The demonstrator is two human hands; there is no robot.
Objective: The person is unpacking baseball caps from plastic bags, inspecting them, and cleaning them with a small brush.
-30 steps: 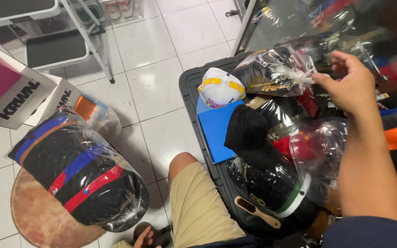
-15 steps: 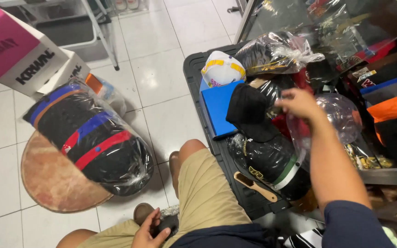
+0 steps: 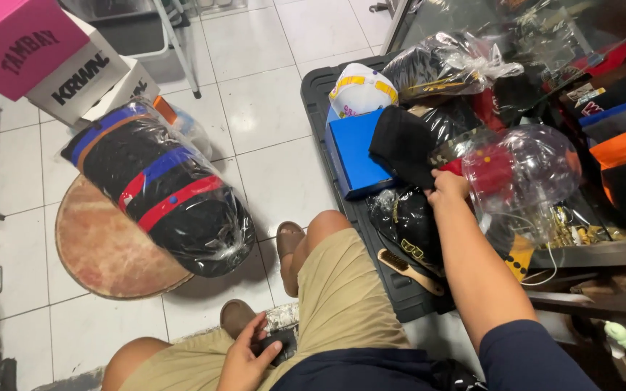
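I see my right hand [image 3: 449, 187] down in the black plastic tray [image 3: 318, 94] on the floor, closed around the edge of a clear plastic bag holding a red cap [image 3: 516, 170]. The fingers are curled tight on the plastic, at the bag's left side, where it meets a black folded cap [image 3: 403, 145]. The bagged red cap lies at the right of the tray, puffed up like a bubble.

Just left of the black cap a blue box [image 3: 356, 156] stands on edge, and behind it rests a white cap with yellow trim [image 3: 360, 90]. Further back lies a dark cap in a crinkled clear bag [image 3: 443, 65]. Below my right hand there is another black cap wrapped in plastic [image 3: 407, 224], and beside it a wooden-handled brush [image 3: 409, 271] lies on the tray floor.

My left hand [image 3: 244, 358] rests by my lap, fingers loosely bent around a small dark object [image 3: 278, 342]; I cannot tell what it is.

Well apart to the left, a long stack of caps in a clear bag [image 3: 157, 192], with blue and red bands, lies across a round wooden stool [image 3: 103, 253] on the white tiled floor [image 3: 269, 108]. Pink and white cardboard boxes [image 3: 45, 58] sit beyond it.
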